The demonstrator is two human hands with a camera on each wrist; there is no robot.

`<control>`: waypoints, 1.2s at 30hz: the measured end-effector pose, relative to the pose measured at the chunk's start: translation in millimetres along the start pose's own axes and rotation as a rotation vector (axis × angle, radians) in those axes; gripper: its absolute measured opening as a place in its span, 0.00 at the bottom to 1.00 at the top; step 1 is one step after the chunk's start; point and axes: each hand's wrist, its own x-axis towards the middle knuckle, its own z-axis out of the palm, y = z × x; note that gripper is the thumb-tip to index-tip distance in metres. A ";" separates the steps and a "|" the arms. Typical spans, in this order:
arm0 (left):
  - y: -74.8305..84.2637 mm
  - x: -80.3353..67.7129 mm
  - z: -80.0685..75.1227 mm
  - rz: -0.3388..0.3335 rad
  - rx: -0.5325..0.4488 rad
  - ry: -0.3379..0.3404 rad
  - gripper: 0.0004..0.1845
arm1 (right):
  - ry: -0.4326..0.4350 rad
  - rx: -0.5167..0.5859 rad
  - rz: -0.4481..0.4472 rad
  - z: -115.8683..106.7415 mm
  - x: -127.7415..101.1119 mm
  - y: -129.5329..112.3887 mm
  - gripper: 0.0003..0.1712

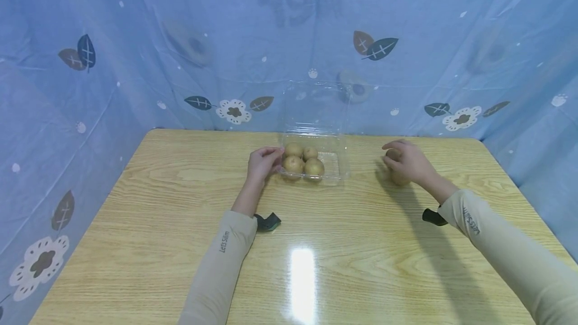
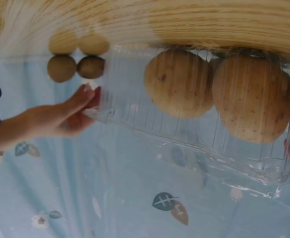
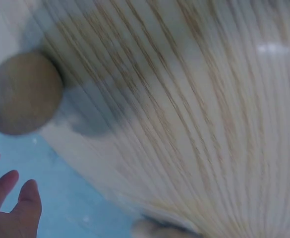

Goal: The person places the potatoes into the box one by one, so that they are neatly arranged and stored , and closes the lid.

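**Two loose potatoes beside a half-filled box**

The left hand [image 1: 264, 162] rests against the left edge of the clear plastic box [image 1: 336, 164], fingers curled on its rim, steadying it. Four potatoes [image 1: 303, 160] sit in the box's left part; the right part is bare, and the lid [image 1: 316, 107] stands open behind.

The right hand [image 1: 408, 160] is well to the right of the box, over two loose potatoes [image 1: 399, 178] on the wooden table [image 1: 180, 214]. Its fingers are bent above the upper one — whether they have closed on it I cannot tell; the wrist view shows spread fingers short of a potato.

To do this step well, I judge a full-handed hold around the round potato best, with the left hand keeping the light box from sliding.

Blue flowered cloth [image 1: 135, 64] walls in the table — nothing lies between hand and box.
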 end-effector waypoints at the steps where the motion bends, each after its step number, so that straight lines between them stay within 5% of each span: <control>1: 0.0 0.1 -0.1 0.002 -0.001 0.000 0.17 | 0.001 -0.007 0.003 -0.6 -0.3 2.7 0.16; 17: 0.4 -1.0 -0.8 -0.005 -0.003 -0.004 0.17 | -0.120 -0.068 0.139 -2.4 2.6 16.0 0.24; 36: -1.5 -1.8 -0.3 0.014 -0.004 -0.006 0.17 | -0.195 -0.046 0.156 5.0 15.2 10.9 0.26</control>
